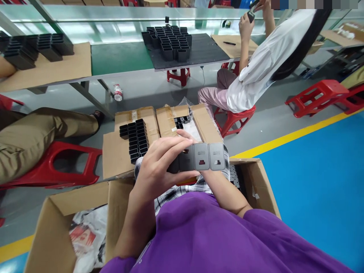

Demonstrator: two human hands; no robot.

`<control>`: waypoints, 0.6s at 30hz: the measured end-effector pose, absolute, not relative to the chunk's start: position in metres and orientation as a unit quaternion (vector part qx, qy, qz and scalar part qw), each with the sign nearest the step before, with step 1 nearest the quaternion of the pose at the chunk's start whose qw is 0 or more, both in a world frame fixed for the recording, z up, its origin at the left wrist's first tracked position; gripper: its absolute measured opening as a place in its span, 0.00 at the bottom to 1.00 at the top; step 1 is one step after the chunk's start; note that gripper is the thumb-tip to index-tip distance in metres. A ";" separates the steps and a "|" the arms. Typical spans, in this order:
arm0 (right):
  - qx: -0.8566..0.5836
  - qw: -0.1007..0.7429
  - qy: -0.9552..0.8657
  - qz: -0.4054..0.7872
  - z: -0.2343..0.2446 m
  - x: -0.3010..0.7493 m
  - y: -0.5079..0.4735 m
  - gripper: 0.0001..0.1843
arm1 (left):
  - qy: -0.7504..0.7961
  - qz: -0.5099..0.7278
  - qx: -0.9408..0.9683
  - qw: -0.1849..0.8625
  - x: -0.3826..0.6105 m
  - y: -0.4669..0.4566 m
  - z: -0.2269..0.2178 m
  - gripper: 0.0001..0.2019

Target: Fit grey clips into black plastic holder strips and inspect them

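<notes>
A row of several dark grey plastic housings (201,156) sits side by side in front of my lap, rounded end faces toward me. Small dark red and light slots show in them. My left hand (159,161) grips the row's left end, fingers over the top and thumb along the bottom edge. From the right, my right forearm reaches behind the row. Most of my right hand (185,134) is hidden there; a finger shows above the top edge, and the hand appears to hold the row from behind. Similar open black housings (138,140) stand on a carton just beyond.
An open carton (182,111) holds more black parts. Cartons flank me: one left (76,197) with crumpled plastic, one right (256,178) with parts. Ahead, a workbench (119,57) carries black housings (173,41). A co-worker (264,64) sits on a red stool (236,119); another person's leg is left.
</notes>
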State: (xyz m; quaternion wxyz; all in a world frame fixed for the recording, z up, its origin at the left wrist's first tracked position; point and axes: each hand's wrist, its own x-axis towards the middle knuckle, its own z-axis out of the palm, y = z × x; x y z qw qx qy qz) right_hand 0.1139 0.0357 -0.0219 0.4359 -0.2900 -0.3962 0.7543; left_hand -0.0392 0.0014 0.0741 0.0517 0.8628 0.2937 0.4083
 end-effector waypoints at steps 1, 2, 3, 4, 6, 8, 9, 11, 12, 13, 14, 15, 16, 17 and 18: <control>-0.270 0.445 -0.390 0.759 -0.022 0.114 0.034 0.35 | 0.295 0.406 0.864 0.044 -0.039 0.001 0.074 0.32; -0.244 0.458 -0.381 0.766 -0.021 0.115 0.032 0.34 | 0.296 0.403 0.865 0.036 -0.040 0.001 0.074 0.32; -0.216 0.472 -0.369 0.771 -0.021 0.114 0.031 0.33 | 0.297 0.400 0.867 0.029 -0.040 0.001 0.074 0.33; -0.192 0.486 -0.358 0.774 -0.021 0.114 0.029 0.32 | 0.298 0.397 0.868 0.024 -0.040 0.001 0.074 0.33; -0.163 0.507 -0.341 0.774 -0.021 0.112 0.027 0.29 | 0.301 0.392 0.869 0.025 -0.040 0.000 0.074 0.33; -0.158 0.518 -0.326 0.775 -0.021 0.110 0.026 0.27 | 0.304 0.392 0.867 0.041 -0.041 0.000 0.074 0.34; -0.162 0.518 -0.319 0.777 -0.021 0.109 0.026 0.26 | 0.304 0.396 0.865 0.052 -0.041 0.000 0.073 0.35; -0.165 0.514 -0.307 0.784 -0.021 0.109 0.027 0.26 | 0.301 0.407 0.859 0.074 -0.042 0.000 0.071 0.38; -0.164 0.510 -0.305 0.787 -0.020 0.110 0.027 0.27 | 0.300 0.414 0.856 0.083 -0.043 0.000 0.070 0.39; -0.160 0.508 -0.305 0.790 -0.019 0.111 0.027 0.29 | 0.297 0.420 0.853 0.090 -0.044 0.000 0.069 0.40; -0.154 0.505 -0.304 0.793 -0.018 0.112 0.027 0.30 | 0.294 0.426 0.850 0.096 -0.045 0.001 0.069 0.40; -0.150 0.504 -0.298 0.797 -0.016 0.112 0.026 0.32 | 0.289 0.430 0.849 0.104 -0.046 0.001 0.068 0.41; -0.148 0.501 -0.291 0.801 -0.014 0.113 0.026 0.32 | 0.283 0.433 0.848 0.112 -0.047 0.002 0.068 0.41; -0.149 0.496 -0.284 0.807 -0.011 0.113 0.024 0.32 | 0.278 0.435 0.848 0.122 -0.048 0.002 0.067 0.40; -0.154 0.491 -0.275 0.812 -0.009 0.113 0.023 0.31 | 0.275 0.436 0.847 0.131 -0.049 0.002 0.067 0.40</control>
